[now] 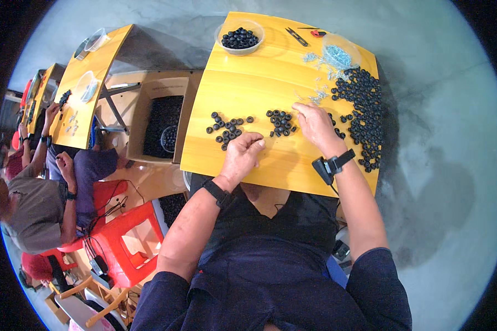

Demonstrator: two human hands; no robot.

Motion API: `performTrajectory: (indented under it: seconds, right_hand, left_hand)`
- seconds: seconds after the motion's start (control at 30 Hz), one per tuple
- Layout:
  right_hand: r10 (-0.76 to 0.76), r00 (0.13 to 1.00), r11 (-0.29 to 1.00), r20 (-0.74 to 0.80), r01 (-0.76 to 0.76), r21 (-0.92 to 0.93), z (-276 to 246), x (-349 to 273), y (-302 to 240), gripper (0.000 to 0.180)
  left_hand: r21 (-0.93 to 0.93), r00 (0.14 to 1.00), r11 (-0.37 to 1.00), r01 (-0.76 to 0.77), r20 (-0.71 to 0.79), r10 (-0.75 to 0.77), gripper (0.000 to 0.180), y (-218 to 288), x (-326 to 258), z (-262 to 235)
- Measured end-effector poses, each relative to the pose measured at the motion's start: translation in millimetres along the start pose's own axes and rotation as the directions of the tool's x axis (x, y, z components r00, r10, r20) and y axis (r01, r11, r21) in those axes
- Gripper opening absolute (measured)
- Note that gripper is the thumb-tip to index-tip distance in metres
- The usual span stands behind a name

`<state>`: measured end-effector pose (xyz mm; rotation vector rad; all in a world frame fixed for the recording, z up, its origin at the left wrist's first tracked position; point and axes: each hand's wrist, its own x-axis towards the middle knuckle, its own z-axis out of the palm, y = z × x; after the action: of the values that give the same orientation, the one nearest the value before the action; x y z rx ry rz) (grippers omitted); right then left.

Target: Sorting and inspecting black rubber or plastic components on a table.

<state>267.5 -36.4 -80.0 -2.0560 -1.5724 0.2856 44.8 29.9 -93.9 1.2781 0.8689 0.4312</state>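
Over the yellow table (248, 85), my left hand (242, 156) is closed, thumb against fingers, just below a loose group of round black beads (225, 131). My right hand (315, 124) is also closed in a pinch, beside a tighter cluster of black beads (281, 122) lying between the two hands. Whatever either pinch holds is too small to make out. A wide spread of black beads (364, 110) covers the table's right side. Small clear and pale blue pieces (318, 97) are scattered beyond my right hand.
Toward the far edge stand a bowl of black beads (240, 39) and a tub of light blue pieces (337, 57). Thread snips (297, 37) lie between them. A cardboard box (163, 91) adjoins the table's left; a red stool (131, 243) and a co-worker (38, 209) are farther left.
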Motion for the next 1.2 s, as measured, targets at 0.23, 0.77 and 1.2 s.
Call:
performTrajectory:
  seconds: [0.23, 0.77, 1.2]
  right_hand:
    - [-0.074, 0.991, 0.988, 0.115, 0.088, -0.123, 2.1, 16.5, 5.8, 0.015]
    - [0.120, 0.991, 0.825, 0.055, -0.131, 0.550, -34.1, -36.8, -68.1, 0.008]
    - [-0.143, 0.987, 0.825, -0.074, 0.160, 0.542, -60.3, -70.9, -125.3, 0.009]
  left_hand:
    - [-0.150, 0.993, 0.987, 0.052, 0.108, -0.036, 0.018, 12.6, -7.4, -3.0]
    - [-0.296, 0.966, 0.955, 0.002, 0.246, 0.074, 0.015, 32.3, -46.6, -7.7]
    - [-0.369, 0.939, 0.927, -0.070, 0.289, 0.186, 0.017, 46.4, -74.3, -5.0]
